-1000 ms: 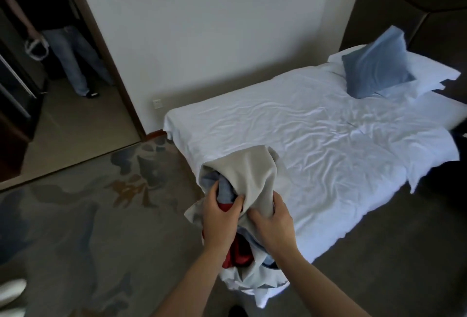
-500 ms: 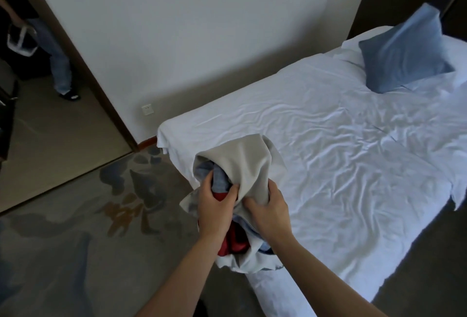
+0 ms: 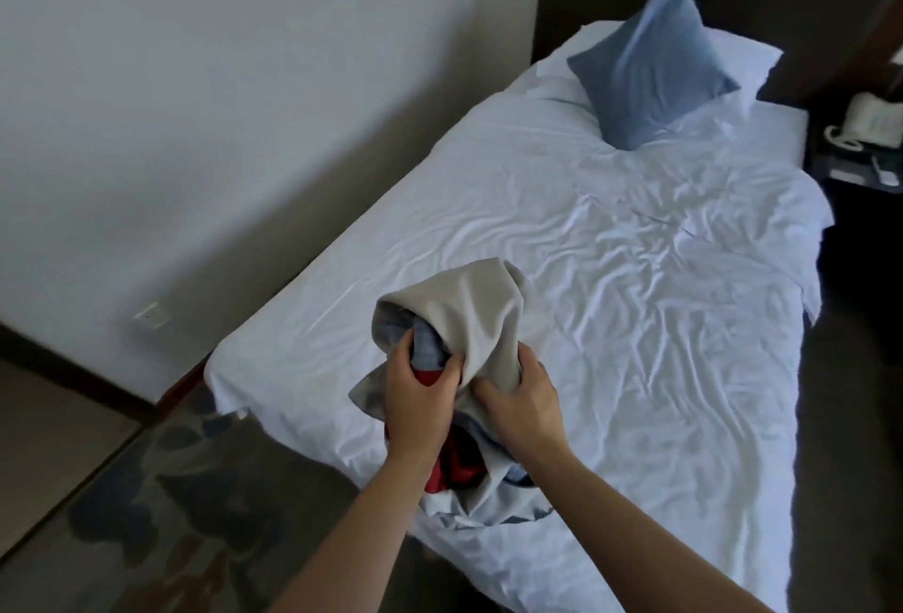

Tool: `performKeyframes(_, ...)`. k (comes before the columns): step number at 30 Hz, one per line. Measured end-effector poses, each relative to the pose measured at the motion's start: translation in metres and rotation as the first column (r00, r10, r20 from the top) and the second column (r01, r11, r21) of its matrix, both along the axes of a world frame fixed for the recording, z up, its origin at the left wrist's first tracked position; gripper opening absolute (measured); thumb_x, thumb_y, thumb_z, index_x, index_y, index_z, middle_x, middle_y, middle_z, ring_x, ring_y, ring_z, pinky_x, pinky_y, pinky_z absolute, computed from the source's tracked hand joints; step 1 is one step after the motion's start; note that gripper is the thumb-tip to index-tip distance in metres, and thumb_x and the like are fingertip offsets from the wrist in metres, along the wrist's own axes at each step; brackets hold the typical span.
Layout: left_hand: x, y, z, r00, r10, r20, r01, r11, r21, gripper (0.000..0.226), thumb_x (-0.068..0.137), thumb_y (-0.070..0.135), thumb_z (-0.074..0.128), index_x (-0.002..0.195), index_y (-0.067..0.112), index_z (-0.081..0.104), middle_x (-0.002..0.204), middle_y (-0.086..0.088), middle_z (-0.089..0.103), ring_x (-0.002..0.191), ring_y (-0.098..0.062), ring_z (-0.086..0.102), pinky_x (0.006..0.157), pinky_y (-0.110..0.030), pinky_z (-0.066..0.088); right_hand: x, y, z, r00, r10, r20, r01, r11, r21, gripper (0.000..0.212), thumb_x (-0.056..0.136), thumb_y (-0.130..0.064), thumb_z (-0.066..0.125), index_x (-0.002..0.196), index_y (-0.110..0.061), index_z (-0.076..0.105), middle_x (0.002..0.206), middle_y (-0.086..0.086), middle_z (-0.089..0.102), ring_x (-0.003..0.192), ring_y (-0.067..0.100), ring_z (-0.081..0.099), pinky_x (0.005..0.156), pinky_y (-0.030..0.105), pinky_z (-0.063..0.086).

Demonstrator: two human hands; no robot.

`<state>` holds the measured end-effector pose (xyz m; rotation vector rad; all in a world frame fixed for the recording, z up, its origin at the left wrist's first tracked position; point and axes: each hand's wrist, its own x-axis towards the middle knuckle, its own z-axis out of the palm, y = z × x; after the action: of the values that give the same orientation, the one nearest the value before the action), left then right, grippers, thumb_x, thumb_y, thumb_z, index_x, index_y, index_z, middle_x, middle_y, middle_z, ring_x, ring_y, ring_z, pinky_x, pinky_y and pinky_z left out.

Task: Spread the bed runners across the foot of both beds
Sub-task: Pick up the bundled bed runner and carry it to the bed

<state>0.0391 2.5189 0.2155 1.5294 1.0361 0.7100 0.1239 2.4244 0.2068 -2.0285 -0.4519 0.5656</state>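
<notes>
A bunched bed runner [image 3: 469,319], beige outside with blue and red folds inside, hangs in front of me over the foot corner of a white-sheeted bed [image 3: 611,270]. My left hand [image 3: 415,402] grips its left side, thumb tucked into the folds. Beside it, my right hand [image 3: 520,405] grips the beige cloth. The runner's lower end droops past my wrists. Only one bed is in view.
A blue cushion [image 3: 650,70] leans on white pillows at the head of the bed. A nightstand with a white telephone [image 3: 870,124] stands at the far right. A wall with a socket [image 3: 151,317] runs along the bed's left side. Patterned carpet [image 3: 146,515] covers the floor.
I have moved closer to the bed and turned right; the doorway and the person there have left the view. Both hands keep the same grip on the runner.
</notes>
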Motion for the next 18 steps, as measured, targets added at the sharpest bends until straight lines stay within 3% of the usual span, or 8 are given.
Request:
performKeyframes(8, 0.103, 0.070, -0.030, 0.967, -0.239, -0.092, 0.234, 0.970, -0.061, 0.050, 0.075, 0.044, 0.073, 0.122, 0.041, 0.055, 0.109, 0.019, 0.067, 0.103, 0.000, 0.064, 0.087, -0.028, 0.052, 0.076, 0.050, -0.032, 0.971, -0.225, -0.078, 0.226, 0.974, 0.004, 0.039, 0.075, -0.049, 0.063, 0.110, -0.044, 0.046, 0.103, -0.018, 0.053, 0.087, -0.003, 0.051, 0.067, 0.018, 0.038)
performKeyframes(14, 0.169, 0.108, -0.055, 0.926, -0.353, -0.133, 0.349, 0.936, -0.049, 0.040, 0.072, 0.047, 0.072, 0.108, 0.052, 0.055, 0.102, 0.023, 0.069, 0.096, 0.005, 0.064, 0.081, -0.019, 0.049, 0.129, 0.084, -0.066, 0.935, -0.336, -0.111, 0.334, 0.942, -0.030, 0.037, 0.077, -0.047, 0.065, 0.110, -0.037, 0.051, 0.103, -0.012, 0.056, 0.088, 0.006, 0.056, 0.079, 0.035, 0.049)
performKeyframes(18, 0.200, 0.128, -0.078, 0.882, -0.433, -0.186, 0.427, 0.901, -0.073, 0.048, 0.072, 0.049, 0.071, 0.117, 0.047, 0.055, 0.105, 0.019, 0.069, 0.099, 0.004, 0.063, 0.086, -0.024, 0.051, 0.152, 0.099, -0.091, 0.907, -0.396, -0.143, 0.390, 0.918, -0.069, 0.038, 0.077, -0.048, 0.065, 0.110, -0.035, 0.052, 0.103, -0.010, 0.058, 0.088, 0.007, 0.056, 0.078, 0.036, 0.049)
